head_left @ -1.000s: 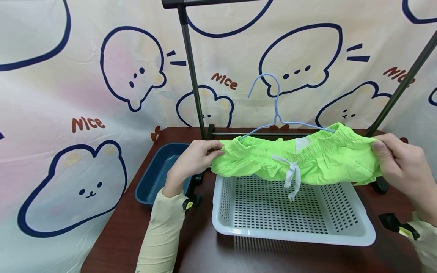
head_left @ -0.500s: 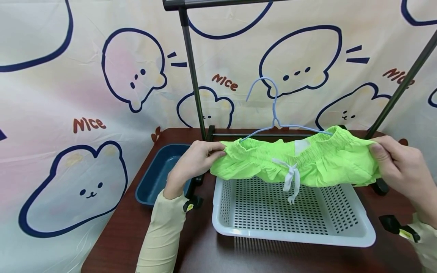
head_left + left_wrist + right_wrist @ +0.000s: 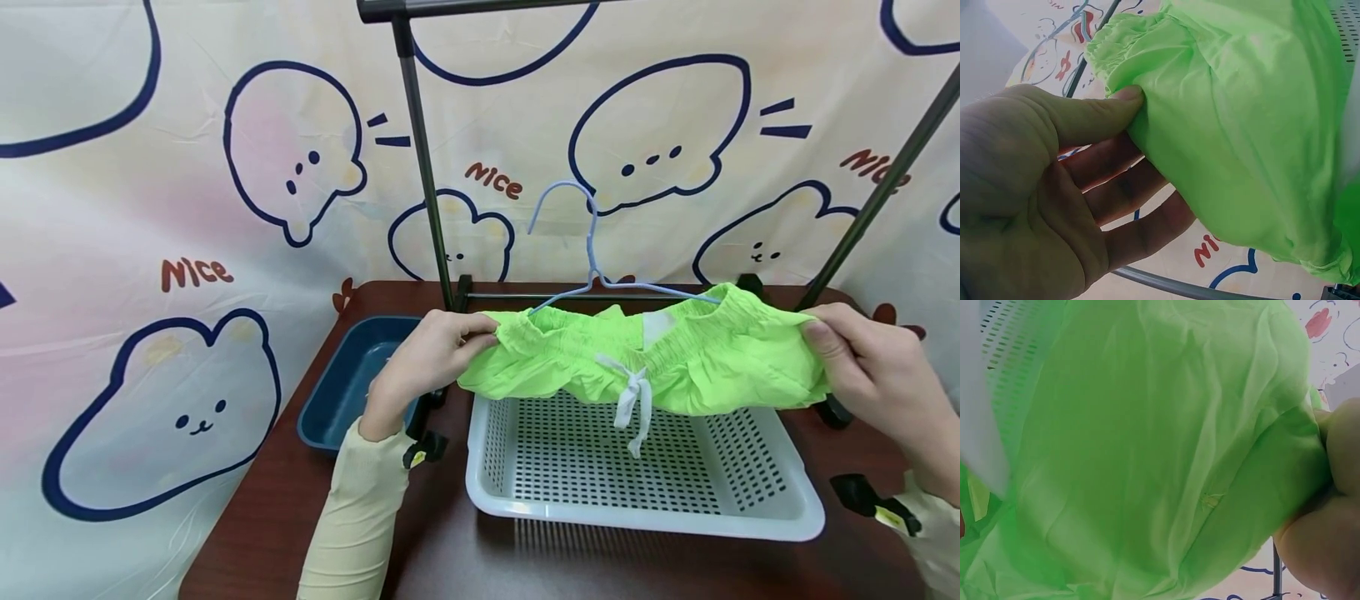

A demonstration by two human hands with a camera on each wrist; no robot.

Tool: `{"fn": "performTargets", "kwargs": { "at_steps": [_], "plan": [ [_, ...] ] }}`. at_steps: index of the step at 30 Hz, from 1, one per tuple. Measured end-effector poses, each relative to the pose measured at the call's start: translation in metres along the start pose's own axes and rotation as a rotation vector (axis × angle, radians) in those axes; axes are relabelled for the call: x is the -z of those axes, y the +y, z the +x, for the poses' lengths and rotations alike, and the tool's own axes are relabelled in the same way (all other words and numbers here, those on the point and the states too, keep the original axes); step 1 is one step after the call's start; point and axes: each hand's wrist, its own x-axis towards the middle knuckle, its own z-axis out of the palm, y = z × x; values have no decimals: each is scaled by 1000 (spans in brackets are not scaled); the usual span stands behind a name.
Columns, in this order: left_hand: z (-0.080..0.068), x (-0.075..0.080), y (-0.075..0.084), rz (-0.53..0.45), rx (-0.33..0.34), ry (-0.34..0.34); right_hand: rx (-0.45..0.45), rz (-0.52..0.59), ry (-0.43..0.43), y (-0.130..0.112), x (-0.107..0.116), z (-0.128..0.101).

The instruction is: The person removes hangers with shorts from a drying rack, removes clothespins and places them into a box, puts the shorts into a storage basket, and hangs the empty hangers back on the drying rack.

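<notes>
Green shorts (image 3: 645, 358), bright and thin, stretched out level between two hands above the white basket (image 3: 645, 508), not touching it. Left hand (image 3: 423, 358) pinching the left end of the gathered waistband, thumb on top and fingers underneath; from the left wrist view, thumb tip pressed into the cloth (image 3: 1222, 137) just below the elastic edge, the other fingers (image 3: 1129, 206) lying fairly straight behind the fabric. Right hand (image 3: 862, 367) gripping the right end of the waistband, thumb over the top edge and fingers curled under; in the right wrist view, only a bit of that hand (image 3: 1329, 506) showing at the right edge, the rest of the picture filled with green cloth (image 3: 1147, 456). White drawstring (image 3: 630, 400) tied in a bow at the middle of the waistband, its ends hanging down toward the basket. Pale blue wire hanger (image 3: 592, 258) tucked into the waistband, both shoulders inside the elastic, hook standing up free and tilted to the left, hooked on nothing. Basket sitting on the brown table (image 3: 300, 500) near its front edge, holes across floor and walls. Dark blue tray (image 3: 337, 392) to the left of the basket, partly behind the left wrist. Black rack (image 3: 420, 167) standing at the back of the table, one post upright behind the left hand, another slanting at the right edge, top bar crossing overhead. Cartoon backdrop (image 3: 187, 208) with bear shapes behind everything. Cream sleeves (image 3: 352, 517) covering both forearms
</notes>
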Motion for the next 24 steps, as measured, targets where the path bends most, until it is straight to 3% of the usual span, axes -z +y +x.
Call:
{"fn": "performTargets", "kwargs": {
  "at_steps": [24],
  "plan": [
    [-4,1,14,15,-39,53,133,-8,-33,-16,9,-1]
  ]
}}
